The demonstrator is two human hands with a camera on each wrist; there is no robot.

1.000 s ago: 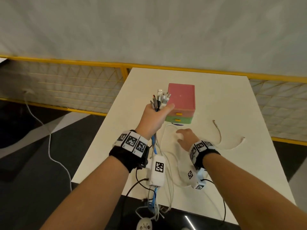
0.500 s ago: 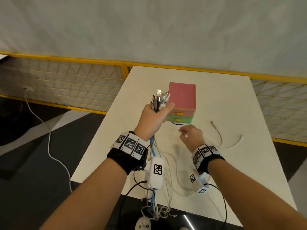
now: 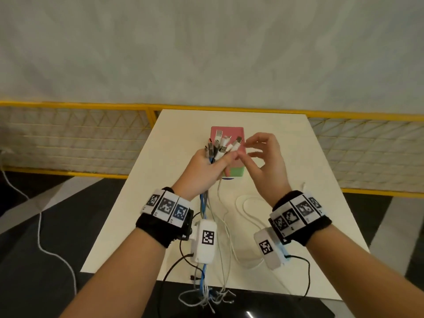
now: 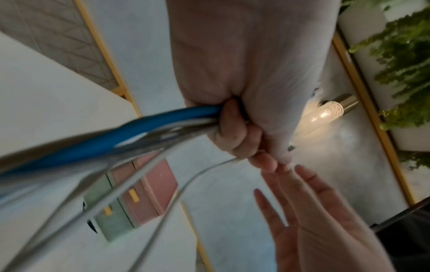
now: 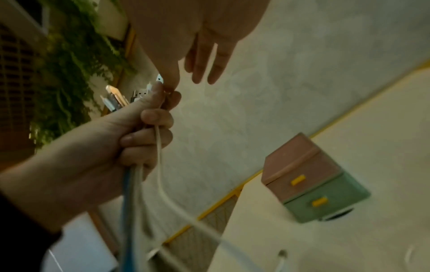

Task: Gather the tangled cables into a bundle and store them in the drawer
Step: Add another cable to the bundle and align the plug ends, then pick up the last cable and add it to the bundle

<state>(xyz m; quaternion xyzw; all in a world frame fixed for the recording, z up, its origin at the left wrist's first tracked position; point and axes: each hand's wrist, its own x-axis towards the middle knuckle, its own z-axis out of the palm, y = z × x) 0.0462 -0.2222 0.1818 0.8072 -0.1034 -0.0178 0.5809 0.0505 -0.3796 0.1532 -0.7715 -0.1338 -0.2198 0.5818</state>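
Head view: left hand [image 3: 202, 168] is fisted around the cable bundle [image 3: 220, 145], plugs poking up. Right hand [image 3: 263, 161] at its 3 o'clock, fingers loosely spread, touching a white plug. Drawer box [image 3: 236, 172] sits behind on the worktop [image 3: 321, 180], both drawers closed.

Drawer unit [image 3: 227, 134] on table [image 3: 286, 138], behind cables [image 3: 220, 145]

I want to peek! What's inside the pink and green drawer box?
Can't tell: both drawers of the drawer box are closed, so only the pink and green fronts with yellow handles show. The cables are outside it, gripped in the left hand.
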